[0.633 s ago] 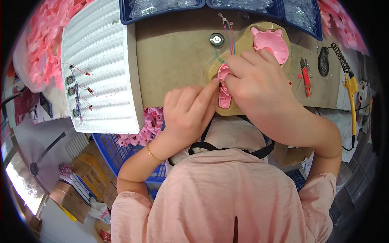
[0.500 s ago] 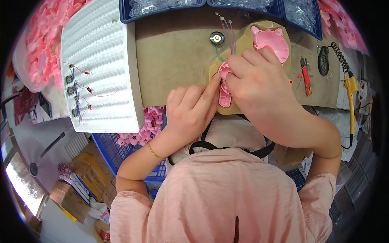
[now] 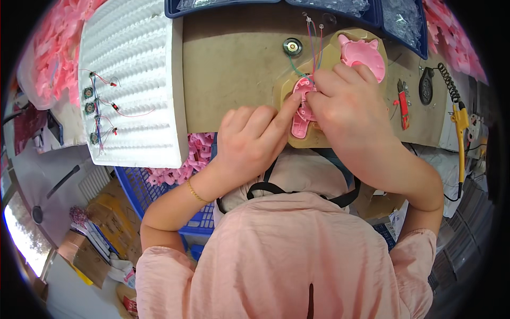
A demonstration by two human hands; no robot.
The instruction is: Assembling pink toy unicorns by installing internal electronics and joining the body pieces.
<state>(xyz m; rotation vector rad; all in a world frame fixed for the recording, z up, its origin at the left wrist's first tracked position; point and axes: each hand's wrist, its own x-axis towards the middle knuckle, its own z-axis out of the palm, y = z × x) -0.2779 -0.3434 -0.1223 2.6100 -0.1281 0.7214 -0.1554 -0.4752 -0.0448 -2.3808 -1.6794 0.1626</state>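
Note:
A small pink plastic shell [image 3: 300, 127] sits in a tan moulded holder [image 3: 314, 141] at the table's near edge. My left hand [image 3: 249, 141] presses its index fingertip on the shell's upper left side, the other fingers curled. From the right, my right hand [image 3: 348, 109] has its fingers pinched together at the shell's upper part; what they grip is hidden. Thin coloured wires [image 3: 314, 48] run from the shell toward the back, and a green wire leads to a small round speaker [image 3: 292, 47]. A rounded pink shell with ear shapes [image 3: 367, 57] rests in the holder's far right part.
White ridged foam [image 3: 133, 80] with wired speakers stands left. Blue bins [image 3: 378, 16] of clear parts line the back. A red-handled cutter [image 3: 404, 109], a black oval object [image 3: 426, 85] and a yellow soldering iron [image 3: 459, 127] are right. Below left is a blue basket [image 3: 133, 186] with pink parts.
The view has shifted slightly, so the table things appear a little farther right. Both hands stay at the pink shell, with only slight finger movement.

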